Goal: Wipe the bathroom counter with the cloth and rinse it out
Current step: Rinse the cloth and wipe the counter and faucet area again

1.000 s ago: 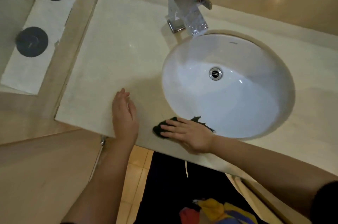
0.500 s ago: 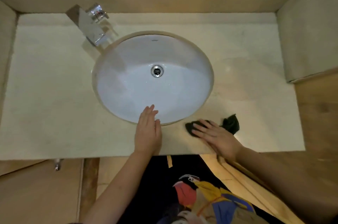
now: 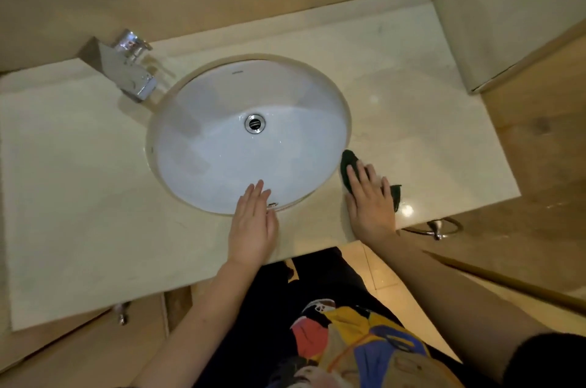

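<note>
A pale marble counter [image 3: 79,184] holds a white oval basin [image 3: 222,146] with a chrome drain [image 3: 254,123]. A dark green cloth [image 3: 348,165] lies on the counter just right of the basin's front rim. My right hand [image 3: 369,200] presses flat on the cloth with straight fingers, and most of the cloth is hidden under it. My left hand [image 3: 252,224] rests flat on the counter at the basin's front edge, fingertips reaching over the rim. A chrome tap [image 3: 130,67] stands at the back left of the basin.
Tiled walls close the counter at the back and right [image 3: 507,7]. A chrome towel ring [image 3: 439,227] hangs below the counter's front right edge. Wooden cabinet fronts sit below the counter on both sides, and my body stands against the front edge.
My right hand has slid the cloth along the front of the counter from left of the basin to its right side. My left hand has followed to the basin's front rim.
</note>
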A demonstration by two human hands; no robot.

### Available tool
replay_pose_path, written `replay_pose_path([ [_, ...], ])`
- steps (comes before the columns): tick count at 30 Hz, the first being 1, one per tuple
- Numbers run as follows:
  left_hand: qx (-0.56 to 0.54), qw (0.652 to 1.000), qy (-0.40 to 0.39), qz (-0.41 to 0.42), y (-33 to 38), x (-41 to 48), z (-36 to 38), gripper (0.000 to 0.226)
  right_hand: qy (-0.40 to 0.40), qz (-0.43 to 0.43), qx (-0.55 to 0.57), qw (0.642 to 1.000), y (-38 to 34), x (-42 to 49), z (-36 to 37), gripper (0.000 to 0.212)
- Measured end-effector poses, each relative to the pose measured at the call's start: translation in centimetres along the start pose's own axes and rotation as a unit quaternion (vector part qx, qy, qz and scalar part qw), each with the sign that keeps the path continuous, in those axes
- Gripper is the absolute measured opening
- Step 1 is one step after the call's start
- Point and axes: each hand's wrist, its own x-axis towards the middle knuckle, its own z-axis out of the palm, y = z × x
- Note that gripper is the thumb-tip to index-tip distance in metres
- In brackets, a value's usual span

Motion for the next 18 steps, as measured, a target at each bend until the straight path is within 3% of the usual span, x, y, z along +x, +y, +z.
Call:
replay_pose_path([
  [6, 0.019, 0.999, -0.004, 0.032, -6.1, -1.0, -3.4, 0.049, -0.044, -0.12, -0.005, 0.992, -13.3, -3.8, 3.9, 0.052],
  [11, 0.026, 0.998, -0.025, 0.059, -8.3, -1.0, -4.4, 0.05, -0.026, -0.089, 0.018, 0.996, -12.2, -4.3, 4.2, 0.052],
  [14, 0.016, 0.994, -0.048, 0.094, -6.6, 0.1, -3.1, 0.044, 0.02, 0.033, 0.066, 0.997, -7.0, -4.9, 3.4, 0.054],
  [18, 0.005, 0.986, -0.062, 0.155, -2.4, 2.8, -1.3, 0.043, 0.066, 0.195, 0.111, 0.972, 1.1, -3.0, 1.3, 0.055],
])
